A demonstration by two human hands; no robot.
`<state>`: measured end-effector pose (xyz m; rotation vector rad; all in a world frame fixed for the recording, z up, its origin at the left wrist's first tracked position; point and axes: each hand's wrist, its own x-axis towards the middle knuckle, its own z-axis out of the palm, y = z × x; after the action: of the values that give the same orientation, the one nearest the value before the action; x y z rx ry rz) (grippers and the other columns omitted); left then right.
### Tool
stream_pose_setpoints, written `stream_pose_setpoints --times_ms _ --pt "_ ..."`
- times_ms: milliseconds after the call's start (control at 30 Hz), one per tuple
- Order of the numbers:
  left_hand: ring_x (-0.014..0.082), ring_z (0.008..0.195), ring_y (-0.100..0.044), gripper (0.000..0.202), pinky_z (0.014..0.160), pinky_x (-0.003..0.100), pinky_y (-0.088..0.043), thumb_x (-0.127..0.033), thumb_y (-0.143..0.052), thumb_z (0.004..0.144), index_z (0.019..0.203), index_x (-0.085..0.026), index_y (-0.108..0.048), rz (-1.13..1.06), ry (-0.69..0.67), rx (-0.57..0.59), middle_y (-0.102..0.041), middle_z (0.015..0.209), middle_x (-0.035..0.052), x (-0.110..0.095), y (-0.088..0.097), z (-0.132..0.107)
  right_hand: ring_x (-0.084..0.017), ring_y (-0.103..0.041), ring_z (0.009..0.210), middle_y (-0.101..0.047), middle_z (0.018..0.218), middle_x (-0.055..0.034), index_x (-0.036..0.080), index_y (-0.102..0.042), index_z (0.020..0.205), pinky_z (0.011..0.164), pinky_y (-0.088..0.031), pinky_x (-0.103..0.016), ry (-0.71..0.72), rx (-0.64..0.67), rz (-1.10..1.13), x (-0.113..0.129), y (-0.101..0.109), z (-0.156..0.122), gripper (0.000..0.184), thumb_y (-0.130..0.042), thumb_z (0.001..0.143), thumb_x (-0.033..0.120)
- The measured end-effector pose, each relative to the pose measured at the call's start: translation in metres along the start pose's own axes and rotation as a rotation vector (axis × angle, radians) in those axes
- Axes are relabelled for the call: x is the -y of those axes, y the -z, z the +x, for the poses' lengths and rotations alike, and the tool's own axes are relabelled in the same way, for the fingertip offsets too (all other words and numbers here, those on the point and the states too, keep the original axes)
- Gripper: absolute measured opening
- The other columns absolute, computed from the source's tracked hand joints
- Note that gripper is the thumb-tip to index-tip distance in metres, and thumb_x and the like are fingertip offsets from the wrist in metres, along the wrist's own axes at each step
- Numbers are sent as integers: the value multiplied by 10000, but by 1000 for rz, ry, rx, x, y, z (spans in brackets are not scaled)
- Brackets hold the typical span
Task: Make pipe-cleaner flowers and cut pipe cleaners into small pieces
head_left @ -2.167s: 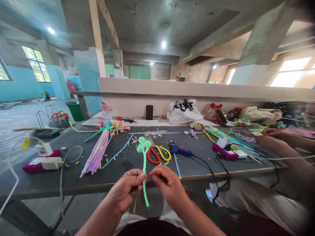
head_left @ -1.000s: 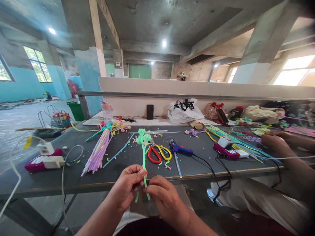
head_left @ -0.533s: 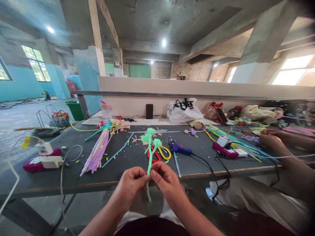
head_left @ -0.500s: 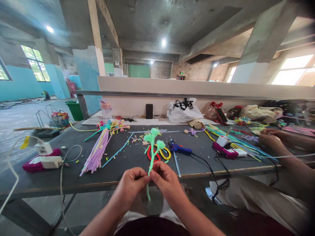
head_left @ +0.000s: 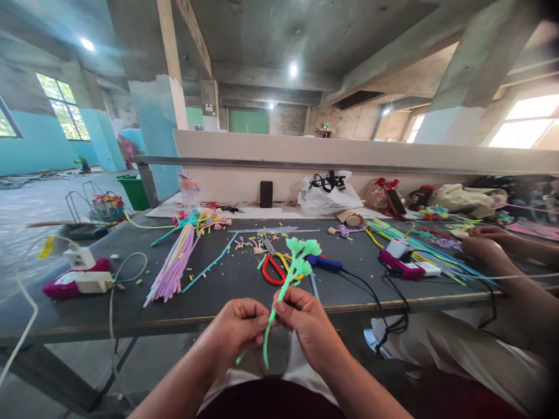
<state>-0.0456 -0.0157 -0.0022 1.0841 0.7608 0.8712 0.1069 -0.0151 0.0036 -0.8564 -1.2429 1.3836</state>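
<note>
Both my hands pinch a light green pipe-cleaner flower [head_left: 293, 269] by its stem, in front of the near edge of a dark work table [head_left: 131, 302]. My left hand [head_left: 236, 330] grips the lower stem with closed fingers. My right hand [head_left: 305, 317] pinches the stem just above it. The flower's fuzzy heads lean up and to the right, over the red-and-yellow scissors [head_left: 276, 269] lying on the table. The stem's loose ends hang down below my fingers.
On the table lie a bundle of purple pipe cleaners [head_left: 172, 269], a blue glue gun [head_left: 325, 263] with a black cord, a magenta box [head_left: 399, 263] and a power strip [head_left: 82, 281]. Another person's hands [head_left: 484, 244] work at the right. A white plastic bag [head_left: 327, 195] stands behind.
The flower has tilted from upright to leaning right, and its heads have swung to the right. Both hands stayed pinched on the stem and shifted slightly right.
</note>
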Motion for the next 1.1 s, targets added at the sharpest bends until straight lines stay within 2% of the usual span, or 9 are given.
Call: stream_pose_setpoints --times_ms 167,333,400,500,633,800,867,967,1100 --pt "15 405 -324 221 412 153 -178 -261 -707 625 600 -98 -561 -297 97 135 -472 503 -20 11 1 2 -81 -423 504 -459 589 35 163 -592 703 496 -339 -210 -6 99 286 -12 -3 0 150 -698 659 260" --pt "0 390 -241 205 364 134 -102 -203 -704 613 629 -109 -523 -550 218 326 -431 524 -33 24 -3 2 -69 -407 524 -467 634 21 148 -615 674 499 -324 -196 51 145 334 -20 -2 3 131 -713 646 230" --pt "5 390 -242 200 371 140 -115 -214 -689 630 623 -113 -516 -522 206 317 -419 515 -36 24 -3 1 -72 -402 527 -468 633 20 150 -616 685 497 -315 -199 43 164 329 -21 1 6 143 -714 643 246" --pt "18 397 -272 203 395 158 -147 -252 -657 661 599 -111 -524 -295 102 136 -431 490 -31 16 -2 -1 -76 -395 538 -460 611 24 146 -601 681 513 -312 -203 27 154 228 -20 7 10 168 -705 658 277" --pt "62 441 -351 181 453 193 -246 -270 -580 700 594 -124 -559 229 -76 -146 -456 481 -24 3 0 1 -62 -313 457 -383 510 61 156 -534 641 452 -254 -199 -38 68 -33 -15 11 13 241 -618 736 360" --pt "121 597 -466 216 583 241 -342 -209 -463 782 593 -157 -554 944 -481 -358 -517 607 6 8 0 4 -71 -349 409 -432 483 62 175 -523 593 431 -268 -218 -92 -176 -411 -10 2 10 191 -641 652 312" --pt "135 648 -490 249 628 258 -367 -195 -391 825 645 -162 -559 1062 -615 -331 -542 671 27 12 1 5 -94 -394 428 -453 457 50 175 -555 572 451 -287 -230 -65 -241 -540 -7 -2 9 160 -620 648 299" --pt "149 700 -512 249 670 274 -385 -166 -363 825 703 -159 -580 1124 -676 -298 -570 729 48 9 -1 12 -119 -447 494 -486 464 30 170 -583 541 491 -302 -235 -3 -293 -669 1 -2 15 139 -593 646 261" --pt "119 589 -477 183 569 236 -352 -209 -486 751 602 -156 -578 979 -502 -348 -536 600 0 -17 -1 39 -94 -366 434 -425 406 59 165 -552 532 453 -250 -228 -4 -249 -593 14 11 43 126 -581 635 230"
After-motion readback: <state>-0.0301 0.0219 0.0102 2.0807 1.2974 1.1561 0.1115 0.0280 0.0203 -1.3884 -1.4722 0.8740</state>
